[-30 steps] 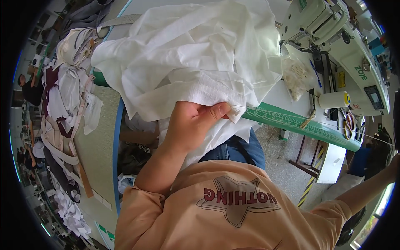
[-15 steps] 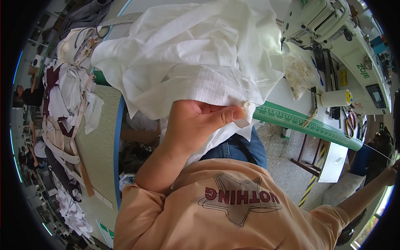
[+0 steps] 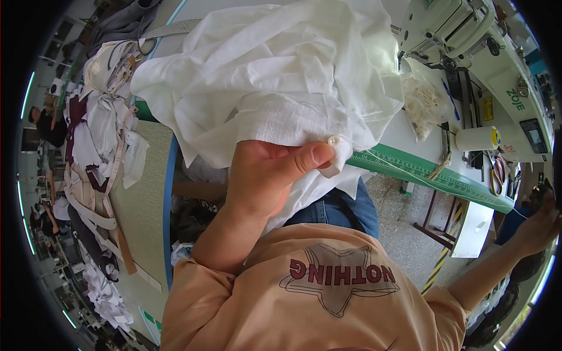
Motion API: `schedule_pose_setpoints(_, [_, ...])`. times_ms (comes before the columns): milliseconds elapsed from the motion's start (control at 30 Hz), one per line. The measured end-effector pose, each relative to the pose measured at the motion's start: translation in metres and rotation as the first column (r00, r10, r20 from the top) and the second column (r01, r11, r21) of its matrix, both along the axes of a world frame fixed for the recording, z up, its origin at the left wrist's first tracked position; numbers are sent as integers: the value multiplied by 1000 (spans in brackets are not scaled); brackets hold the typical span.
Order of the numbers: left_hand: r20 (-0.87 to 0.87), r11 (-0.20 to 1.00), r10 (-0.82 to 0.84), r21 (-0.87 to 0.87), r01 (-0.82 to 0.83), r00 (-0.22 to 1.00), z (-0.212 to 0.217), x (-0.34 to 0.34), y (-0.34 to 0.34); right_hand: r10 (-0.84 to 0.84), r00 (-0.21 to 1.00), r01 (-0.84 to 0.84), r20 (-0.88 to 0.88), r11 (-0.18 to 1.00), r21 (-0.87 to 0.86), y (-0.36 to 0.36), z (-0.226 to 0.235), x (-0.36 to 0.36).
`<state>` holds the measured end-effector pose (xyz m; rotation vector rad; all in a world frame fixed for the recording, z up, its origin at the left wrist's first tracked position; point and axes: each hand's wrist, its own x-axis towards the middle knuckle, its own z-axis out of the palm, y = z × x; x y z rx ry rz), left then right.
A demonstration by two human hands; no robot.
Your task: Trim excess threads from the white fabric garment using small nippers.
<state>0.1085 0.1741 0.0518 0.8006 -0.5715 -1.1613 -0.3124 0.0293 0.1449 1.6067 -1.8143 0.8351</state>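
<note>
A large white garment (image 3: 281, 64) lies heaped over the table's front edge. My left hand (image 3: 263, 169) is closed on its textured border, thumb on top, pinching the cloth right beside a small white button (image 3: 333, 141). A white thread (image 3: 404, 168) leads from the button over the green table edge to the far right. There my right hand (image 3: 537, 225) is raised at the rim of the view, away from the garment. Its fingers are closed on the thread; their tips are dim, and a needle cannot be made out.
A sewing machine (image 3: 497, 76) stands at the right. Near it are a thread cone (image 3: 475, 139), scissors (image 3: 497, 175) and a plastic bag of small pale pieces (image 3: 422, 102). A ruler-marked green edge (image 3: 433, 175) runs along the table. Fabric strips (image 3: 99, 140) hang at the left.
The thread was stretched tight and now droops over the table edge. My right hand has come slightly inward and up. My left thumb has shifted a little left, and the button shows more plainly.
</note>
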Motion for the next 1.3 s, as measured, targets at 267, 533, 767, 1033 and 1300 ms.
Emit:
schedule_pose_setpoints(267, [-42, 999, -34, 20, 35, 999, 1, -2, 5, 668, -78, -980, 740, 84, -179, 54, -75, 251])
schedule_pose_setpoints(533, [-56, 997, -75, -15, 74, 996, 1, 2, 6, 803, 19, -995, 596, 71, -64, 47, -84, 278])
schedule_pose_setpoints(767, [-61, 998, -68, -5, 68, 996, 1, 1, 6, 784, -14, -997, 621, 39, -71, 48, -84, 282])
schedule_pose_setpoints(1033, [-68, 984, -176, 25, 179, 982, -3, 5, 7, 591, -146, -989, 793, -72, -129, 52, -88, 280])
schedule_pose_setpoints(1300, [-56, 984, -176, 17, 177, 983, -3, 2, 6, 692, -235, -971, 683, -191, -141, 52, -76, 279])
